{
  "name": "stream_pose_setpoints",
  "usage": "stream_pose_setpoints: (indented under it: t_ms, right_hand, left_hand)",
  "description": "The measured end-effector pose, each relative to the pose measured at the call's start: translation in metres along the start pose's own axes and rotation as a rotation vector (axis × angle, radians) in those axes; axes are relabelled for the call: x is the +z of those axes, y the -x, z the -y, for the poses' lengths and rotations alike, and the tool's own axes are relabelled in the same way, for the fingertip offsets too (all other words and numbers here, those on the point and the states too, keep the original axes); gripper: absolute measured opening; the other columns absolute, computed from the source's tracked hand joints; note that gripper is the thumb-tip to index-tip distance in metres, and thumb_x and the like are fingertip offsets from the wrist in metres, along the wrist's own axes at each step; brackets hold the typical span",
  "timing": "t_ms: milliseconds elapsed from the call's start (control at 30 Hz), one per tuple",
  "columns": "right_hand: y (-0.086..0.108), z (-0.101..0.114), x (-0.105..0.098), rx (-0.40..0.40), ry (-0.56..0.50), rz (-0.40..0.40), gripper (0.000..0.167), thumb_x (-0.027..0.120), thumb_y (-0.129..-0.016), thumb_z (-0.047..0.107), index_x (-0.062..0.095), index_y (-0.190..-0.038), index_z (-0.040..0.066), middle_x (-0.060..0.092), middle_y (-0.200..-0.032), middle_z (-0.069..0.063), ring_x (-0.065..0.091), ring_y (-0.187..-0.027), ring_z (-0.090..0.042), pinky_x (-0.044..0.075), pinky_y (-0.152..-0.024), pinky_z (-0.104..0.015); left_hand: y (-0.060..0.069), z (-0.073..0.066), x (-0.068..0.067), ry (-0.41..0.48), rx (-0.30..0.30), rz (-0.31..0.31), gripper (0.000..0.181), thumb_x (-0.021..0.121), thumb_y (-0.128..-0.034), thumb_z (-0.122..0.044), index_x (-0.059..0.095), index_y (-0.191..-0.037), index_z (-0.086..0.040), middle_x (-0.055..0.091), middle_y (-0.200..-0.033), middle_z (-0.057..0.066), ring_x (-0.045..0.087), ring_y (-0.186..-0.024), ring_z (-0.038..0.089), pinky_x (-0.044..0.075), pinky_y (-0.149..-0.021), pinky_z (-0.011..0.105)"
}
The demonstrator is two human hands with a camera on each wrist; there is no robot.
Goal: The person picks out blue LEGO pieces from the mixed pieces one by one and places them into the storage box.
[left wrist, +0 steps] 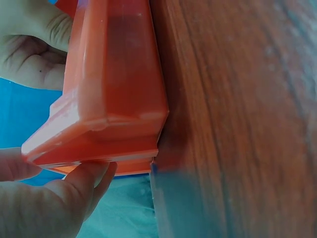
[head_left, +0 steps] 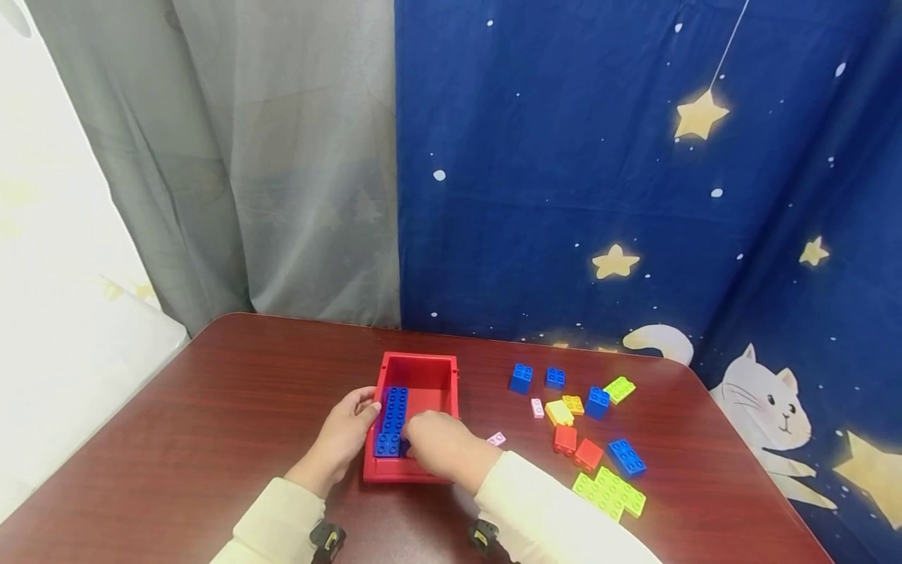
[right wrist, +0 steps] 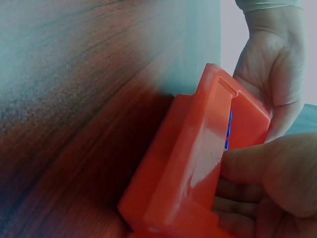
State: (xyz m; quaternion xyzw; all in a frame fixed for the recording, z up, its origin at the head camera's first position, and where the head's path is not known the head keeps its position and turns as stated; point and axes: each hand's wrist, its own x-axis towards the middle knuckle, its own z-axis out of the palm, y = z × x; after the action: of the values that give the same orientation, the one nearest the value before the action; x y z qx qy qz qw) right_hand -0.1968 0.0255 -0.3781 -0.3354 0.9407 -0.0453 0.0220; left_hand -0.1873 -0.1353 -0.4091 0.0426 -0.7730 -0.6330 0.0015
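Observation:
A red open-topped box stands on the table, with a row of blue bricks along its left side. My left hand grips the box's left wall, thumb near the rim; the left wrist view shows the fingers against the outside of the wall. Inside the box, near its front, my right hand has curled fingers pointing down. A dark blue brick shows partly at these fingertips, beside the row. In the right wrist view the right thumb reaches over the rim, and the fingertips are hidden.
Right of the box lie loose bricks: several blue ones, two red, yellow, pink and lime green. The brown table ends at a grey and blue curtain behind.

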Motion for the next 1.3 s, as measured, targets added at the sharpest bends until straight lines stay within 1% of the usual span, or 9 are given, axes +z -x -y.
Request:
stream_pose_setpoints:
  t_ms: [233, 467, 567, 667, 867, 1067, 1300]
  right_hand:
    - [-0.0019, 0.0000, -0.0007, 0.010, -0.011, 0.031, 0.018, 0.077, -0.081, 0.024, 0.073, -0.095, 0.014, 0.067, -0.078, 0.003, 0.064, -0.073, -0.010, 0.057, -0.073, -0.024]
    - [-0.0038, 0.0014, -0.0017, 0.013, 0.017, 0.053, 0.012, 0.075, -0.083, 0.021, 0.073, -0.093, 0.016, 0.067, -0.077, 0.004, 0.063, -0.072, -0.008, 0.056, -0.073, -0.022]
    - [-0.0029, 0.0018, -0.0026, 0.009, 0.025, 0.054, 0.013, 0.075, -0.083, 0.021, 0.074, -0.094, 0.016, 0.067, -0.078, 0.004, 0.064, -0.073, -0.008, 0.056, -0.074, -0.022]
    - [-0.0021, 0.0017, -0.0030, 0.006, 0.028, 0.059, 0.015, 0.076, -0.082, 0.022, 0.073, -0.095, 0.016, 0.067, -0.079, 0.004, 0.064, -0.074, -0.008, 0.056, -0.076, -0.023]
    - [-0.0002, 0.0019, -0.0026, -0.006, 0.067, 0.049, 0.019, 0.077, -0.080, 0.024, 0.073, -0.097, 0.016, 0.068, -0.080, 0.004, 0.065, -0.075, -0.009, 0.057, -0.075, -0.023]
    - [0.0012, 0.0019, 0.0011, -0.026, 0.134, 0.025, 0.020, 0.076, -0.082, 0.025, 0.072, -0.098, 0.015, 0.069, -0.083, 0.002, 0.066, -0.076, -0.011, 0.057, -0.075, -0.025]
    - [0.0036, 0.0026, 0.0010, -0.027, 0.143, 0.018, 0.021, 0.077, -0.080, 0.025, 0.072, -0.099, 0.016, 0.069, -0.085, 0.003, 0.065, -0.076, -0.011, 0.057, -0.076, -0.024]
  left_hand:
    - [-0.0002, 0.0003, 0.0007, 0.006, 0.001, -0.010, 0.042, 0.044, -0.1007, -0.010, 0.039, -0.140, 0.005, 0.050, -0.134, 0.028, 0.054, -0.118, 0.042, 0.045, -0.100, 0.054]
    - [-0.0004, -0.0004, 0.0012, 0.006, 0.007, -0.005, 0.043, 0.043, -0.1012, -0.011, 0.038, -0.141, 0.005, 0.049, -0.134, 0.029, 0.052, -0.120, 0.043, 0.043, -0.101, 0.055]
    - [-0.0002, -0.0003, 0.0012, 0.003, -0.001, -0.006, 0.043, 0.043, -0.1013, -0.011, 0.038, -0.141, 0.004, 0.049, -0.134, 0.029, 0.052, -0.120, 0.043, 0.043, -0.101, 0.055]
    - [-0.0003, -0.0003, 0.0015, 0.008, 0.005, -0.006, 0.043, 0.043, -0.1014, -0.011, 0.037, -0.141, 0.005, 0.049, -0.134, 0.029, 0.052, -0.119, 0.043, 0.043, -0.101, 0.054]
    - [0.0008, -0.0021, 0.0015, 0.006, 0.008, -0.008, 0.044, 0.043, -0.1013, -0.010, 0.036, -0.141, 0.006, 0.048, -0.135, 0.029, 0.051, -0.120, 0.044, 0.042, -0.101, 0.055]
    - [0.0009, -0.0022, 0.0017, 0.000, 0.010, -0.012, 0.043, 0.043, -0.1011, -0.010, 0.037, -0.141, 0.006, 0.049, -0.134, 0.029, 0.052, -0.119, 0.044, 0.043, -0.101, 0.054]
    - [0.0003, -0.0013, 0.0016, 0.001, 0.007, -0.011, 0.043, 0.043, -0.1012, -0.010, 0.037, -0.141, 0.005, 0.049, -0.135, 0.029, 0.053, -0.118, 0.043, 0.044, -0.101, 0.053]
